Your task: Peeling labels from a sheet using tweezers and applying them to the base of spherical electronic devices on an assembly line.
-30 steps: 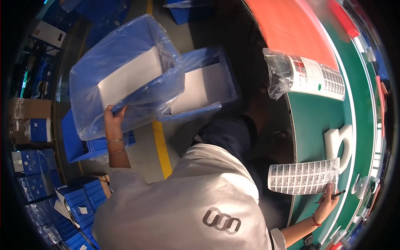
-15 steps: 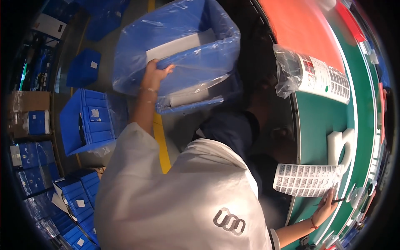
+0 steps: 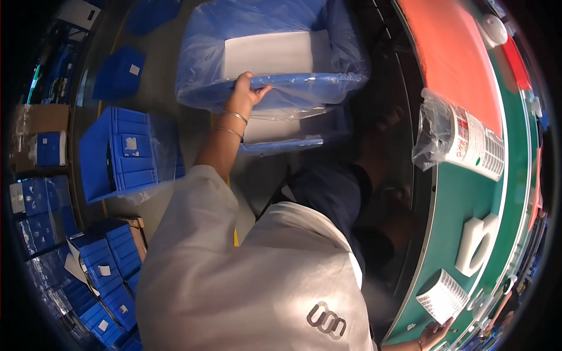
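Note:
My left hand (image 3: 248, 96) grips the near rim of a large blue bin (image 3: 205, 93) lined with clear plastic, its thumb spread along the edge. A flat white sheet (image 3: 269, 54) lies inside the bin. Under it sits another plastic-lined blue bin (image 3: 336, 126), with a pale sheet (image 3: 272, 131) showing in it. At the lower right, my right hand (image 3: 433, 335) is closed at the near edge of a curled label sheet (image 3: 443, 295) with rows of small printed labels. A thin dark stick, perhaps a pen, pokes out by the fingers.
On the green bench (image 3: 448, 225) at right lie a white ring-shaped piece (image 3: 477, 245), a plastic-wrapped label roll (image 3: 462, 137) and an orange mat (image 3: 453, 58). Blue bins (image 3: 132, 152) stand at left, with stacked blue boxes (image 3: 108, 269) and a cardboard box (image 3: 44, 123) beyond.
The view has shifted. The upper blue bin has tipped so that more of its inside and white sheet shows, my left hand still on its rim. The label sheet now looks shorter and more curled.

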Tool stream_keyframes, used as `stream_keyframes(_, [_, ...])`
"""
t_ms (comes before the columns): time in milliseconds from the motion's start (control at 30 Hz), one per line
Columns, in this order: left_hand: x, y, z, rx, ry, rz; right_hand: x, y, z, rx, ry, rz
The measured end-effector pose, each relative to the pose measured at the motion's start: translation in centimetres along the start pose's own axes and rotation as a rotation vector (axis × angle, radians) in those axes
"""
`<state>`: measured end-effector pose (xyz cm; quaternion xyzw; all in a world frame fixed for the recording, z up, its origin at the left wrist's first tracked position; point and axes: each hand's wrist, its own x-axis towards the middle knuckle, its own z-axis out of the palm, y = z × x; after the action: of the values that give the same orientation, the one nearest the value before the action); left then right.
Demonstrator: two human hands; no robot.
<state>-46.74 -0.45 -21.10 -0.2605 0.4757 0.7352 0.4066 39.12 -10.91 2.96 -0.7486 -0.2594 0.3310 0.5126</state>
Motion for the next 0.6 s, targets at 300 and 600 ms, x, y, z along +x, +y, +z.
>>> stream_keyframes(300, [-0.2,0.1,-0.2,0.070,-0.038,-0.008,-6.4,-3.4,6.0,-0.582,0.424,-0.248])
stream_keyframes(600, [-1.8,2.9,-0.7,0.311,-0.089,-0.265,-20.7,-3.4,42.4,-0.545,-1.072,-0.588])
